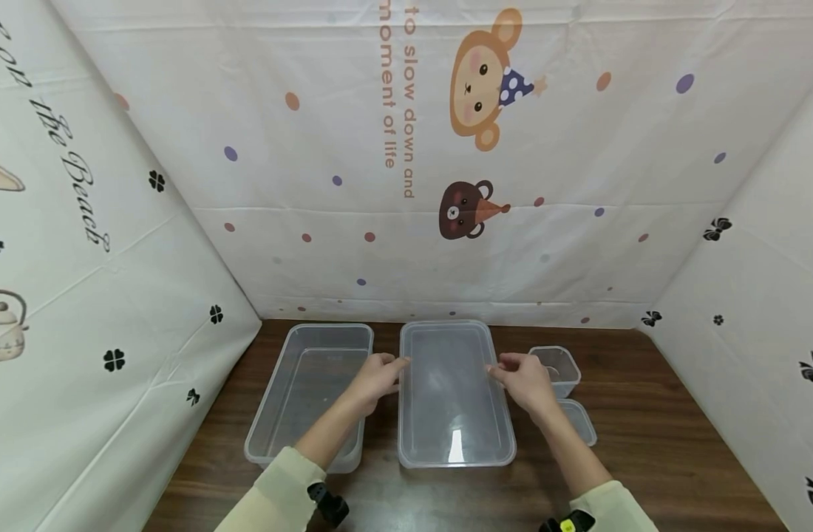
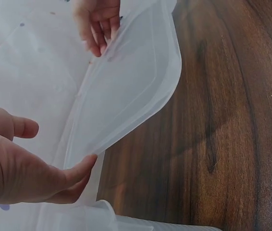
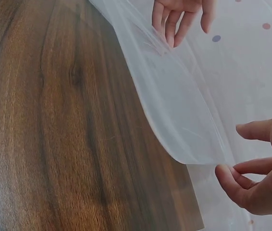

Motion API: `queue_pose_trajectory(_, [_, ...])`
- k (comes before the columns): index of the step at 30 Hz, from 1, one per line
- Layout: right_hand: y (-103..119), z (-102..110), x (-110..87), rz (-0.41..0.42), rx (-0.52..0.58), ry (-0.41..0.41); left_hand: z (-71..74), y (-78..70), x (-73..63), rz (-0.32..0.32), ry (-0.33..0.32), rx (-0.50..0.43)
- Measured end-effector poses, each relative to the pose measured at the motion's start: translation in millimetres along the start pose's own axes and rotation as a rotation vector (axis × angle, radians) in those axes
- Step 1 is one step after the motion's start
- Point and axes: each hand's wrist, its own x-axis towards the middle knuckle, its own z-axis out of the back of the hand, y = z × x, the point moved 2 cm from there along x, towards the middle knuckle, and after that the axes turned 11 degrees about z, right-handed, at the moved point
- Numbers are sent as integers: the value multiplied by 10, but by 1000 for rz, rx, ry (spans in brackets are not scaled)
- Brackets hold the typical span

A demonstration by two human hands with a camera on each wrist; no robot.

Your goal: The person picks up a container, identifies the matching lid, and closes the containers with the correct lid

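Note:
A large translucent plastic lid [image 1: 446,399], rectangular with a raised rim, is between my two hands, above the dark wood table. My left hand [image 1: 378,377] pinches its left long edge at the fingertips. On the opposite edge, the fingertips of my right hand [image 1: 522,377] pinch the rim. Both wrist views show the lid [image 2: 136,82] [image 3: 169,101] tilted, with one finger of each hand standing away from it. Left of the lid sits a large clear plastic box [image 1: 300,391], uncovered, partly behind my left hand and forearm.
Right of my right hand stands a small clear container [image 1: 561,369], with a small clear lid [image 1: 579,423] in front of it, both partly covered by my arm. The wood table [image 1: 652,443] meets printed white cloth walls [image 1: 553,266] at the back and sides.

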Motion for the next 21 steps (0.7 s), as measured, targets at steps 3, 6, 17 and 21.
queue_pose_trajectory(3, [-6,9,0,-14,6,17,14,-8,-7,4,14,-37])
queue_pose_trajectory(6, [-7,16,-5,-20,16,28,21,-20,-8,13,16,-57])
queue_pose_trajectory(17, [12,36,-40,-43,131,33,26,4,-24,18,46,-76])
queue_pose_trajectory(21, [15,56,-33,-49,135,49,39,-1,-41,20,59,-76])
